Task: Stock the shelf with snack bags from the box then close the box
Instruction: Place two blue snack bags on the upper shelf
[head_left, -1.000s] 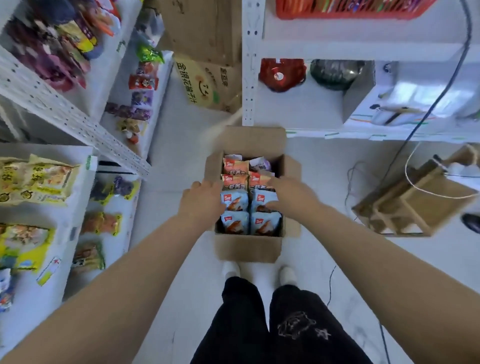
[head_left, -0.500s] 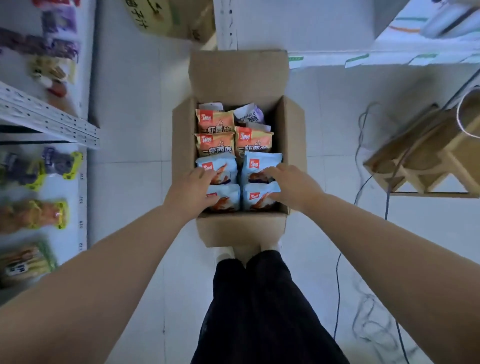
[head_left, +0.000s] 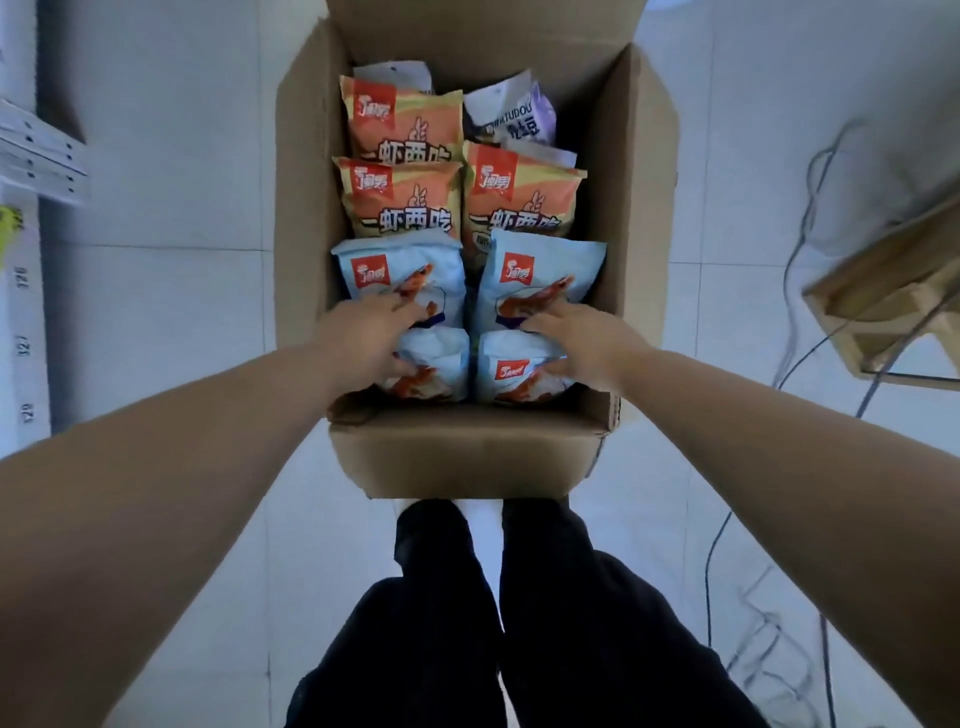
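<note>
An open cardboard box (head_left: 467, 457) stands on the floor in front of my feet, packed with upright snack bags. Orange bags (head_left: 405, 202) fill the middle and back rows, and a white and purple bag (head_left: 514, 119) sits at the far right. Light blue bags form the two nearest rows. My left hand (head_left: 369, 338) curls over the top of the nearest left blue bag (head_left: 431, 374), fingers tucked behind it. In the same way my right hand (head_left: 587, 343) grips the nearest right blue bag (head_left: 519, 376). All the box flaps stand open.
A white shelf (head_left: 23, 338) with number labels runs down the left edge. A wooden frame (head_left: 893, 301) lies on the floor at the right, with loose cables (head_left: 800, 260) around it. My legs in black trousers (head_left: 493, 623) stand just behind the box.
My head has dropped closer to the box, so it fills more of the view. Both hands have slid down onto the nearest blue bags and closed over their tops.
</note>
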